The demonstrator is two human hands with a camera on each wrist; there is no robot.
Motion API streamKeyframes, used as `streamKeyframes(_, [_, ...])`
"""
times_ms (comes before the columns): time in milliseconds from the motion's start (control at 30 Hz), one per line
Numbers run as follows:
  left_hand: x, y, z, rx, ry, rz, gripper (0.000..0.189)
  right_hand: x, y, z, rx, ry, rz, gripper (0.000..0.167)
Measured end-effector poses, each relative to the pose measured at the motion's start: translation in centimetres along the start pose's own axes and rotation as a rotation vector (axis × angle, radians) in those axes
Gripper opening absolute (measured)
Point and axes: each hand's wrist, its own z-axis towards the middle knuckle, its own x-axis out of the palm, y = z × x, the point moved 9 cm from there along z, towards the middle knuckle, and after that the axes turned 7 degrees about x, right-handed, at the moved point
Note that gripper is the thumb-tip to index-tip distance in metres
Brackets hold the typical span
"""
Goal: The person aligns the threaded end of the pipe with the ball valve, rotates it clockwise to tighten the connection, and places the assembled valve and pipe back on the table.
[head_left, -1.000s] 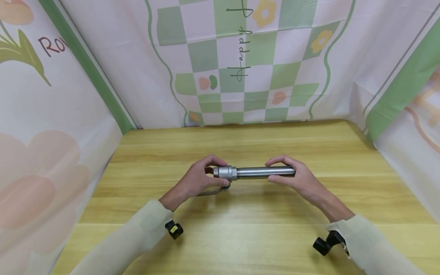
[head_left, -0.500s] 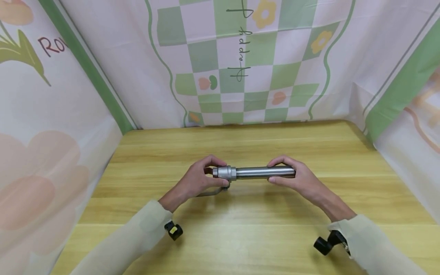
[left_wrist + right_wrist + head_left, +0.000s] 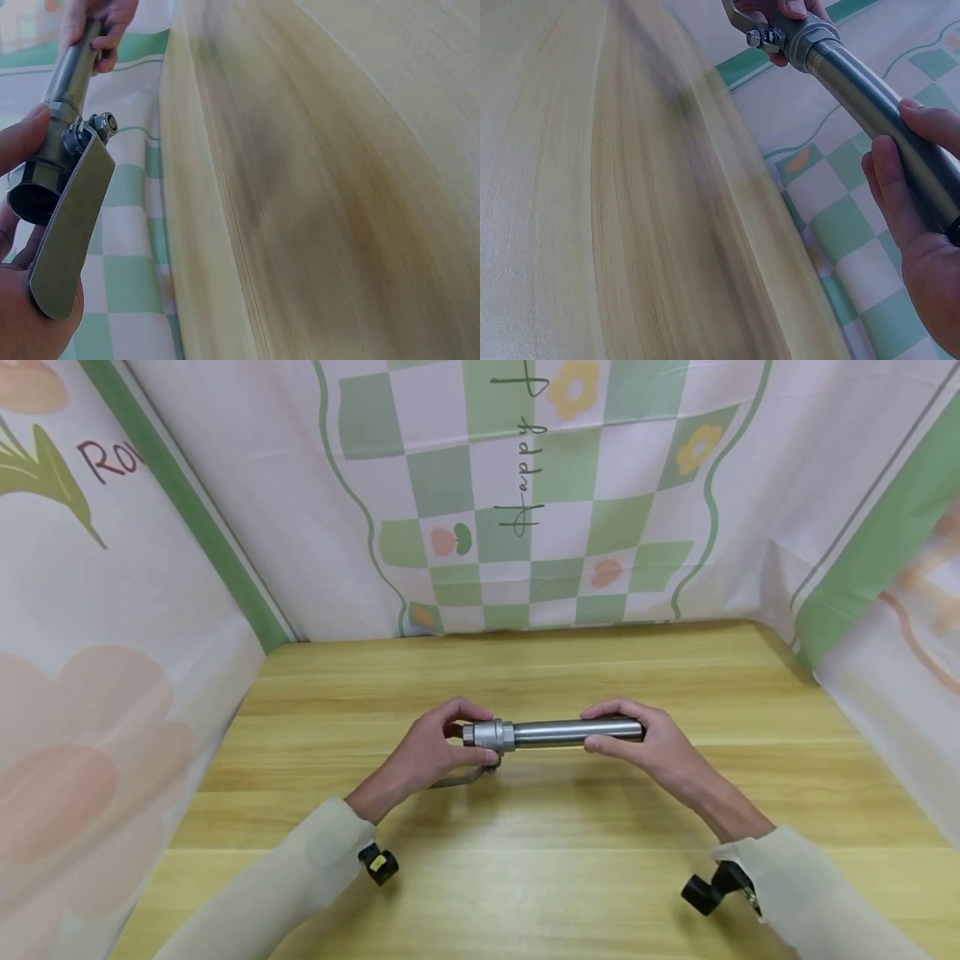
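My left hand [image 3: 427, 747] grips a silver ball valve [image 3: 489, 735] between thumb and fingers. The valve's flat lever handle [image 3: 73, 225] points back past the left palm, and its hollow end [image 3: 34, 201] faces the left wrist camera. A straight steel pipe [image 3: 558, 732] runs from the valve's other end to the right. Around the pipe's far part, my right hand [image 3: 652, 747] curls its thumb and fingers. Threads [image 3: 821, 51] show where the pipe meets the valve in the right wrist view. Both pieces are held in line, roughly level above the table.
The wooden table [image 3: 510, 877] spreads beneath both hands. Printed cloth with green checks [image 3: 502, 510] hangs along its back edge, and more cloth covers the left and right sides. A small black camera [image 3: 378, 862] sits at the left wrist and another camera [image 3: 701, 893] at the right.
The hands keep the valve and pipe in nearly the same place. The right fingers shift slightly on the pipe, and the pipe's right end sits a touch higher.
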Motion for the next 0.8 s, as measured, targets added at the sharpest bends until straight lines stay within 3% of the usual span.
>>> streamKeyframes(467, [-0.21,0.06,-0.11,0.011,-0.009,-0.001,0.048,0.49,0.09,0.23,0.004,0.019,0.047,0.034])
streamKeyframes(800, [-0.29,0.14,-0.25,0.002,-0.001,-0.011,0.048,0.79,0.18,0.26,-0.026,0.091,0.115,0.034])
